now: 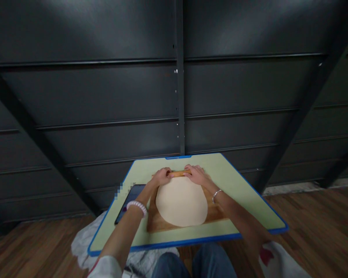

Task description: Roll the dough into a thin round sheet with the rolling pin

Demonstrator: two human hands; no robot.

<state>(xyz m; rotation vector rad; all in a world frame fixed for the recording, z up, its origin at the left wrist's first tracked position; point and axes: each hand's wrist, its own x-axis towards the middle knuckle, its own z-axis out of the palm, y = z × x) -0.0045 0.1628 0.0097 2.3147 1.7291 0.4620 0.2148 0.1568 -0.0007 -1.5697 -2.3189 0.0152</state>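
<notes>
A wooden rolling pin (179, 174) lies crosswise over the far edge of a wide, flat, pale sheet of dough (182, 202). My left hand (162, 176) is closed round the pin's left part, and my right hand (195, 173) grips its right part. Both hands rest on top, so the pin's ends are mostly hidden. Under the dough is a brown wooden board (155, 224). A dark phone or tablet (130, 200) lies to the left of the board, partly behind my left forearm.
The board sits on a pale green table (249, 204) with a blue rim. A dark metal panel wall (127, 96) rises behind it. My knees (169, 265) are beneath the near edge, and a whitish cloth (87, 241) lies on the wooden floor at left.
</notes>
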